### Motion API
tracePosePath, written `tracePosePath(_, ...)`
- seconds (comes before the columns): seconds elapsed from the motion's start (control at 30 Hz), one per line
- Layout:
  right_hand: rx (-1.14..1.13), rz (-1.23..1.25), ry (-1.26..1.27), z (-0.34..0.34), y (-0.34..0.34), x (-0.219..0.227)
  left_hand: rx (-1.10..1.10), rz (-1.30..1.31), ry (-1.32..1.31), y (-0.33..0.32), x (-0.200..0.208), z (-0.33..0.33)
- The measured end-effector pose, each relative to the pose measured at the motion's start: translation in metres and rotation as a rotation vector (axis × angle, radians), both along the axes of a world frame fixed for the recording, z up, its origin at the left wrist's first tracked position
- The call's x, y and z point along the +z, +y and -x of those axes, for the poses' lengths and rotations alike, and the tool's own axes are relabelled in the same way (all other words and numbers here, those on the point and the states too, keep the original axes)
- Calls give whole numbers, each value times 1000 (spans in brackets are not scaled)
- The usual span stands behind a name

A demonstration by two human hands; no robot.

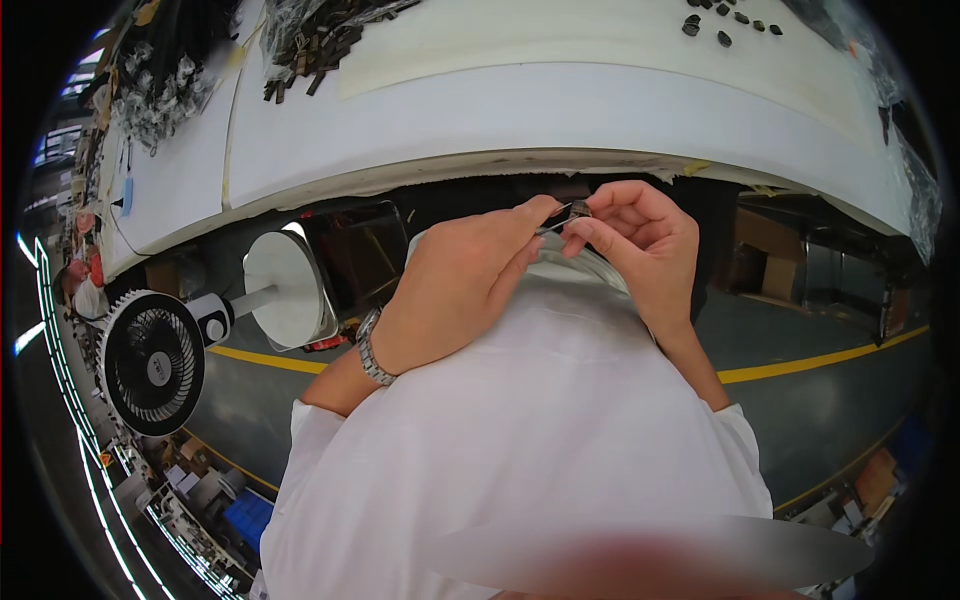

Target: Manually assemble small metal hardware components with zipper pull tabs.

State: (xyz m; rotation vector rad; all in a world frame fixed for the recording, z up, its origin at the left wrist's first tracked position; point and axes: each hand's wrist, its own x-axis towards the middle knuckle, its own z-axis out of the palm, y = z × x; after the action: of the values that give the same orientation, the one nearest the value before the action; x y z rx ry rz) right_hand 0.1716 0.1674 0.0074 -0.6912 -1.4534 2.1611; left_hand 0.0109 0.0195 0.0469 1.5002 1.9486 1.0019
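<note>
In front of my body, just off the table's near edge, both hands meet over a small dark brown piece [580,209]. My right hand [648,250] pinches that piece between thumb and forefinger, its other fingers curled. My left hand [455,285], with a metal-banded watch at the wrist, is closed on a thin two-pronged metal tool [553,229] that looks like tweezers. The tool's prongs reach to the dark piece; its rear end is hidden in the left hand. The piece is too small to make out its exact kind.
A white table [480,110] spans the front. On it lie a pile of dark brown strips [318,50], several small dark pieces [724,38] and clear plastic wrapping [290,25]. A fan [155,365] stands at left, near a round white stool seat [285,285]. Under the table's right is an open cardboard box [770,255].
</note>
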Motion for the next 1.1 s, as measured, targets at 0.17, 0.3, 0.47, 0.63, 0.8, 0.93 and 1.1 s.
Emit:
tracePosePath(0.17, 0, -115, -71, 3, -9, 8, -47, -42, 198, -6, 0, 5)
tracePosePath(0.3, -2, -217, -142, 9, -12, 13, -60, 16, 251, -7, -1, 10)
tracePosePath(0.47, 29, -191, -195, 13, -12, 17, -102, -23, 421, -9, -9, 13)
tracePosePath(0.63, 52, -83, -216, 13, -12, 17, -192, -39, 513, -10, -11, 15)
tracePosePath(0.8, -84, -497, -141, 14, -24, 3, -220, -8, 559, -8, -8, 14)
tracePosePath(0.93, -121, -371, -111, 14, -29, 6, -218, -31, 547, -8, -4, 12)
tracePosePath(1.1, -122, -496, -125, 13, -29, 0, -208, -7, 546, -9, -5, 12)
